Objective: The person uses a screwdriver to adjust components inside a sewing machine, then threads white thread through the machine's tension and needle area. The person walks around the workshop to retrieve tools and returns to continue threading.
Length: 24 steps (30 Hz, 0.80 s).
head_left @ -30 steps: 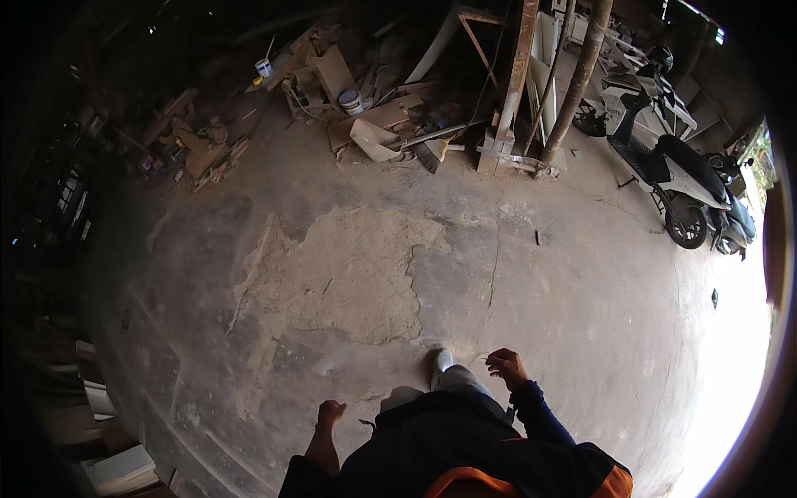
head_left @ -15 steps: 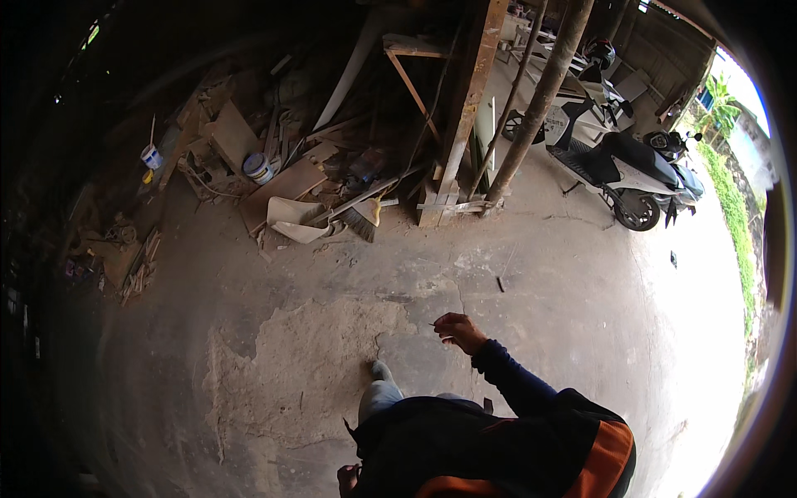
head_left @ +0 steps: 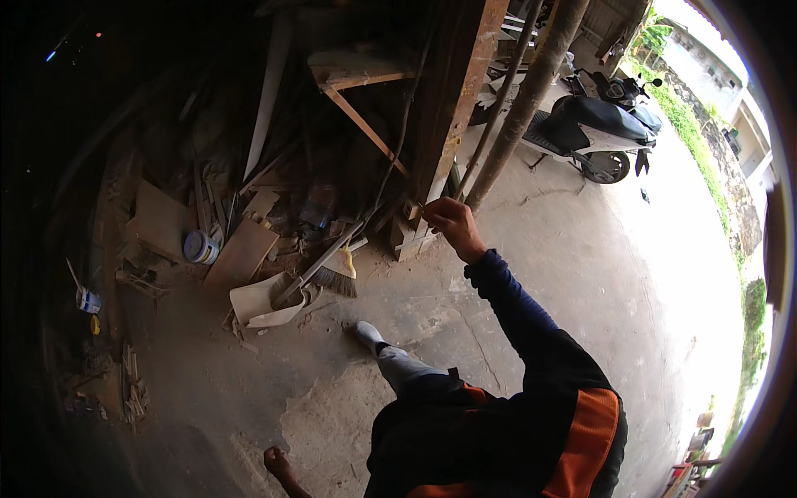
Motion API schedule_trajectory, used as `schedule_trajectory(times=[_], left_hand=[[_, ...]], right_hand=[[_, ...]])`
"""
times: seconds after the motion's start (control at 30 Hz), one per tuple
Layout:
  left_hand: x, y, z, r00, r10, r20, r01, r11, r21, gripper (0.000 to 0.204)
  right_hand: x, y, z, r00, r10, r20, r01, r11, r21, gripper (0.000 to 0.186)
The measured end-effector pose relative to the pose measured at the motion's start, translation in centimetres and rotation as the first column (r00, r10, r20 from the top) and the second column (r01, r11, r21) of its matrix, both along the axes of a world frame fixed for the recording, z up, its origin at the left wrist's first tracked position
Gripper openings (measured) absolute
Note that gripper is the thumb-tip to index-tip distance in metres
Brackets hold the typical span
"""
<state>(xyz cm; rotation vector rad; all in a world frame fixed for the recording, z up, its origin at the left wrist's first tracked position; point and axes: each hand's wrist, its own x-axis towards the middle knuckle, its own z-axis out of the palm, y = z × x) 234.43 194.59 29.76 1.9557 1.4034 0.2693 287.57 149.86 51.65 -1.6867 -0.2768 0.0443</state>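
Observation:
My right hand [head_left: 455,226] is stretched ahead with the fingers pinched together. A small thin thing seems to be between the fingertips, too small to name. Beyond it in the picture stands the foot of a wooden post [head_left: 452,133]. Low on the left hangs my left hand [head_left: 279,461], its fingers curled in; whether they hold anything does not show. On the floor ahead lie a cream dustpan [head_left: 259,305] and a broom [head_left: 339,280], its handle crossing behind the dustpan's edge.
Scrap boards [head_left: 241,264] and a white-and-blue bucket [head_left: 201,247] lie in the dark clutter ahead left, with another small bucket [head_left: 88,300] further left. A slanting round pole [head_left: 531,104] stands beside the post. A parked motor scooter [head_left: 594,129] is at the right.
I have stepped forward, and the dustpan, broom and post are nearer. My right hand has risen towards the post's foot. My left hand has swung further out to the left.

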Motion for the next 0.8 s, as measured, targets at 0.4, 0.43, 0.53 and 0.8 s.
schedule_trajectory(times=[0.4, 0.43, 0.53, 0.8], left_hand=[[10.0, -4.4, -4.2, 0.979, -0.142, -0.147, 0.042, 0.845, -0.534, 0.029], [11.0, -3.2, -3.9, 0.981, -0.138, -0.134, 0.048, 0.851, -0.523, 0.029], [13.6, 1.8, -2.5, 0.993, -0.11, -0.045, 0.081, 0.902, -0.424, 0.03], [23.2, 8.3, 2.1, 0.993, -0.06, 0.098, 0.085, 0.959, -0.271, 0.017]], right_hand=[[31.4, 11.5, 11.7, 0.788, -0.058, 0.613, 0.299, 0.906, -0.299, 0.015], [32.6, 11.8, 11.9, 0.805, -0.066, 0.589, 0.319, 0.886, -0.337, 0.015], [34.7, 12.5, 12.0, 0.811, -0.054, 0.583, 0.338, 0.856, -0.392, 0.016], [41.0, 13.0, 10.7, 0.786, 0.114, 0.607, 0.332, 0.75, -0.572, 0.018]])
